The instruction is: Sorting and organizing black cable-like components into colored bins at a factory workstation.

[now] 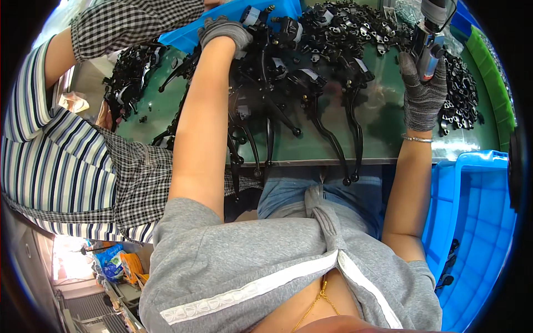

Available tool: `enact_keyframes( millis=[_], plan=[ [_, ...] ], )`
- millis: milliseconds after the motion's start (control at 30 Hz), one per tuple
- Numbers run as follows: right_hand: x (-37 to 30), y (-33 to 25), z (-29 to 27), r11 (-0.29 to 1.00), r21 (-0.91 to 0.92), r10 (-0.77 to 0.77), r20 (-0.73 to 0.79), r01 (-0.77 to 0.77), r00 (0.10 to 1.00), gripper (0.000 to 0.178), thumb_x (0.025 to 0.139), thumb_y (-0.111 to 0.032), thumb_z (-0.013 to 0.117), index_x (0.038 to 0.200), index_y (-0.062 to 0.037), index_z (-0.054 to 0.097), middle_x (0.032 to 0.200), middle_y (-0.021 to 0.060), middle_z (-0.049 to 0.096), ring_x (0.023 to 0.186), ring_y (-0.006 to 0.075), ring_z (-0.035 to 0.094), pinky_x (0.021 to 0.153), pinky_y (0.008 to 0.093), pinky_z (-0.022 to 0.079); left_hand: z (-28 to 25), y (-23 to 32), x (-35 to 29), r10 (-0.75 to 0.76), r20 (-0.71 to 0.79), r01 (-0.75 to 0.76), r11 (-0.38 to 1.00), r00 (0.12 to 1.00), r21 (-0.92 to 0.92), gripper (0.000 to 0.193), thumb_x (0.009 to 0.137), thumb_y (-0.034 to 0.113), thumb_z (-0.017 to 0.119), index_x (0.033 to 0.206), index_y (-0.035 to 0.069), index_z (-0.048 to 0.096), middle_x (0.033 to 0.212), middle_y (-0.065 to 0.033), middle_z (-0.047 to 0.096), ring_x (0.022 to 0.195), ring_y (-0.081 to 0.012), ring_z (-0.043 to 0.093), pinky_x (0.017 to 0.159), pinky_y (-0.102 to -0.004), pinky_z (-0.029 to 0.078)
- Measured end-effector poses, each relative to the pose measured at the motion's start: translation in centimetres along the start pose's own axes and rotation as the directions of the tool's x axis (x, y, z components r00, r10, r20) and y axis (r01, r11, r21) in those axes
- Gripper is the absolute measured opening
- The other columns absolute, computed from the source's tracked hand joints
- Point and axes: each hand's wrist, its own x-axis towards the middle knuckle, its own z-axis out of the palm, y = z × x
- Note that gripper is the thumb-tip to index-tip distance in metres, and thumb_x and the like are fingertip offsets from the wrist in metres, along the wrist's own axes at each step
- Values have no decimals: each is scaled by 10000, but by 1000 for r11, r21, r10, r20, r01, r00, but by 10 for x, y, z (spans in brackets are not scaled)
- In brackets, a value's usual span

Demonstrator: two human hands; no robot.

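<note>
My left hand (225, 33), in a grey knitted glove, reaches to the far side of the bench over the edge of a blue plastic bin (186, 34). Its fingers point away, so their grip is not clear. Beside it lie black handlebar lever assemblies (266, 66), some with white labels. My right hand (425, 94), gloved the same way, is around the lower part of a hanging power screwdriver (432, 44) with a silver and black body. Two curved black levers (327, 130) stick out over the bench's near edge between my arms.
Small black and silver metal parts (361, 28) are heaped at the back, with more clamp-like pieces (459, 94) on the right. A large blue crate (458, 183) stands at my right, near a green bin (491, 77). A co-worker's checked sleeve (127, 28) reaches in from the left.
</note>
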Motion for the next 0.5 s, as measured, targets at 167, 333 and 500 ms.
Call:
enact_keyframes(
  millis=[167, 333, 500],
  plan=[
    [1, 1, -5, 999, -31, -7, 15, 7, 1000, 653, 863, -145, 866, 1418, -28, 542, 1220, 59, 700, 1061, 122, 639, 968, 296, 518, -2, -6, 24, 65, 20, -66, 991, 998, 119, 554, 854, 537, 734, 1352, 298, 690, 1517, -86, 558, 1437, -350, 477, 1181, -579, 355],
    [4, 17, -7, 999, 18, -35, -18, 35, 999, 594, 801, -252, 914, 1284, -49, 633, 1143, 77, 727, 994, 149, 681, 916, 317, 550, 0, -18, 20, 194, -262, -287, 875, 945, -389, 354, 845, 361, 773, 1194, 309, 763, 1155, -93, 736, 1035, -268, 707, 935, -449, 555],
    [6, 9, 4, 994, 108, -6, 1, 6, 1000, 550, 813, -190, 909, 1271, -36, 648, 1112, 39, 735, 971, 116, 674, 913, 291, 541, 2, -32, 39, 218, -691, -620, 671, 689, -406, 244, 904, 289, 723, 1125, 190, 751, 1030, -104, 748, 959, -251, 707, 885, -416, 549]
  ],
)
